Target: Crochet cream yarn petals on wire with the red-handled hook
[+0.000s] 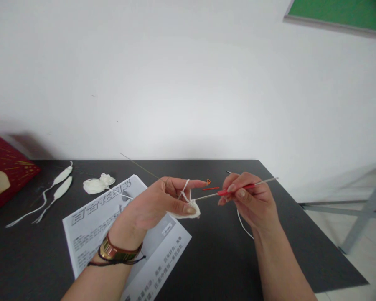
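The small white crocheted piece point(188, 211) is a flat, pale, rounded scrap of soft yarn, held in the air just above the black table point(225, 251), between the two hands. A strand of white yarn point(185, 188) rises from it and loops over the outstretched forefinger. The crochet hook point(238, 189) is a thin silvery rod with a red grip at its middle; its tip points left into the top of the piece. On the table lies a printed sheet point(94, 225) under the left forearm. Farther left are two white petal shapes point(62, 182) with long tails and a little heap of white crochet point(97, 184). A dark red box point(3, 171) sits at the table's far left edge. A small orange marker point(208, 182) and a thin red pin point(210, 188) lie between the hands. Behind is a plain white wall point(188, 83), with a green board point(341, 14) in the upper right corner and a grey metal frame point(363, 221) on the pale floor. The left hand point(156, 205), with a gold bangle point(115, 252) on its wrist, pinches the piece between thumb and middle finger, with the forefinger held straight. The right hand point(250, 198) pinches the hook's red grip between thumb and fingertips, the other fingers curled in.
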